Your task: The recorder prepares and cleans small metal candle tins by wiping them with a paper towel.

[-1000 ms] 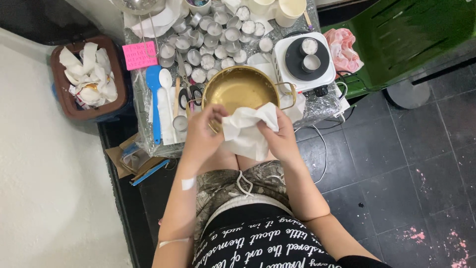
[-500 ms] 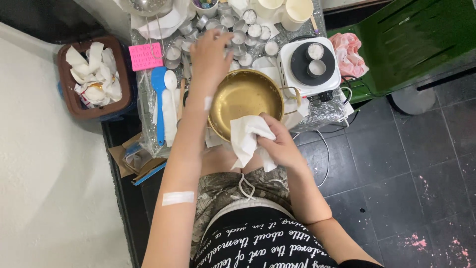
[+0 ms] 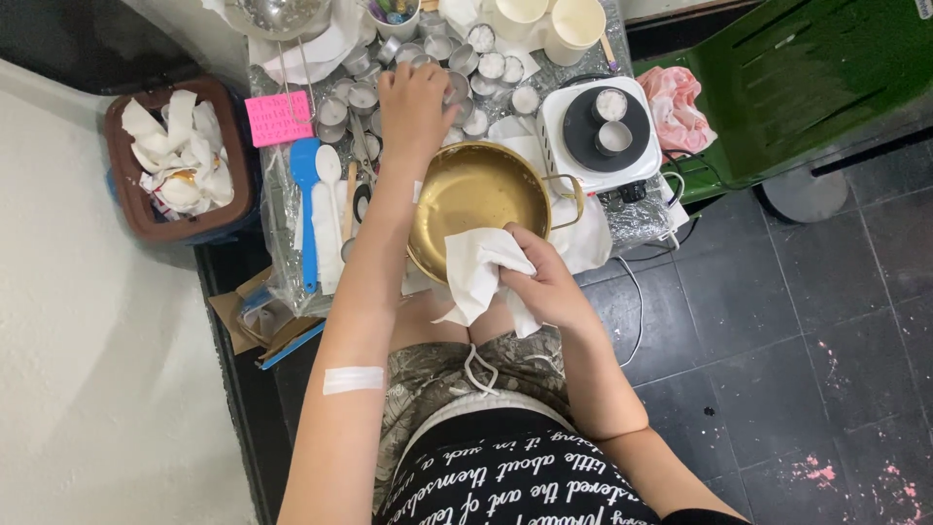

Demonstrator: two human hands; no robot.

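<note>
Cluttered table (image 3: 292, 243), tins (image 3: 362, 97) around pot (image 3: 476, 199)

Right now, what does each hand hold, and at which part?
The right hand grips a crumpled white cloth at its right side, over the gold pot's rim. The left hand reaches among small metal cups; its hold is hidden.

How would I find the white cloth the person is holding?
Look for the big golden pot in the middle of the crowded table. At its near rim the right hand grips a crumpled white cloth. Unlike the tissues in the brown bin, it hangs over the person's lap.
</note>
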